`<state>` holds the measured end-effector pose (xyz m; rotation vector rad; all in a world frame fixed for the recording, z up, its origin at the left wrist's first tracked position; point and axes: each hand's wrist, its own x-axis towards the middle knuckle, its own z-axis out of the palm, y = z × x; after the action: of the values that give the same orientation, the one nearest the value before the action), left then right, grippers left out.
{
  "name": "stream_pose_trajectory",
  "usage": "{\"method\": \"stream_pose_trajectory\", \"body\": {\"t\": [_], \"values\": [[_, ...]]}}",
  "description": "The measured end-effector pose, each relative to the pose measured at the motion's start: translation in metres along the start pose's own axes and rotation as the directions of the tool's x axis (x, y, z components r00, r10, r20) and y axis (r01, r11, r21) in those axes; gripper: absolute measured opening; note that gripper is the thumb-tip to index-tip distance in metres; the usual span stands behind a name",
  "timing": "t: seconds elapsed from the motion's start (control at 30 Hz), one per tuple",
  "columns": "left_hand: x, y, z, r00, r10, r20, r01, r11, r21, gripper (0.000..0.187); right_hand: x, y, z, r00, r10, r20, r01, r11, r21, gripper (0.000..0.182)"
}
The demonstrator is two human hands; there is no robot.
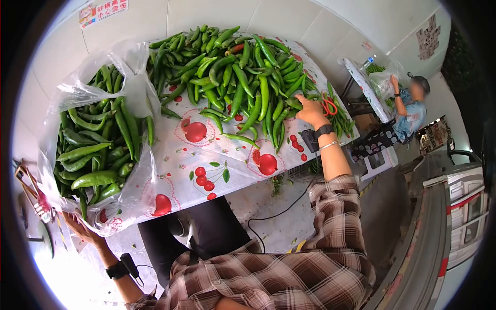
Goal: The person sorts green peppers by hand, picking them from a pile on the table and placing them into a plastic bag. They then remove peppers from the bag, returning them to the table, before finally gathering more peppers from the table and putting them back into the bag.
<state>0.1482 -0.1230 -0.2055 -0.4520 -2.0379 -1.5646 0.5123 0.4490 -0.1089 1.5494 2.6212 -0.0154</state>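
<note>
green pepper (293, 103) under right fingers (305, 105)

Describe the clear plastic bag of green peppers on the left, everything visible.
The clear, thin, crinkled plastic bag sits at the left end of the cherry-print tablecloth, overhanging its edge. Its mouth gapes open toward the loose pile of long green peppers. It is stuffed with long green chilli peppers, mostly lying lengthwise. The left hand supports its lower edge from below; the right hand is away, at the pile.

A second person (411, 108) sits beyond the table; a white cabinet (467, 206) stands nearby.
</note>
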Motion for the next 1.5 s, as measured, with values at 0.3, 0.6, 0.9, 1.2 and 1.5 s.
{"method": "stream_pose_trajectory", "body": {"t": [0.3, 0.6, 0.9, 1.2, 1.5], "values": [[0.002, -0.008, -0.001, 0.998, 0.064, -0.014, -0.063, 0.996, 0.066, 0.062, -0.033, -0.015, 0.017, 0.983, -0.105, -0.151, 0.126, 0.982, 0.142, 0.065], [0.002, -0.01, -0.003, 0.997, 0.074, -0.019, -0.073, 0.996, 0.053, 0.059, -0.049, -0.023, 0.003, 0.897, -0.284, -0.337, 0.29, 0.956, -0.034, 0.044], [-0.001, -0.022, -0.009, 0.999, 0.021, 0.028, -0.021, 1.0, 0.017, 0.067, -0.048, -0.01, -0.006, 0.923, -0.194, -0.332, 0.242, 0.964, 0.111, 0.043], [-0.001, -0.007, -0.005, 0.999, 0.005, 0.054, -0.007, 0.999, 0.051, 0.064, -0.059, -0.02, -0.008, 0.99, -0.008, -0.141, 0.1, 0.743, 0.662, 0.04], [-0.002, 0.006, 0.0, 1.0, 0.001, -0.004, 0.0, 0.999, 0.051, 0.051, -0.054, -0.053, -0.007, 0.984, -0.126, -0.123, 0.176, 0.67, 0.721, 0.08]]}}
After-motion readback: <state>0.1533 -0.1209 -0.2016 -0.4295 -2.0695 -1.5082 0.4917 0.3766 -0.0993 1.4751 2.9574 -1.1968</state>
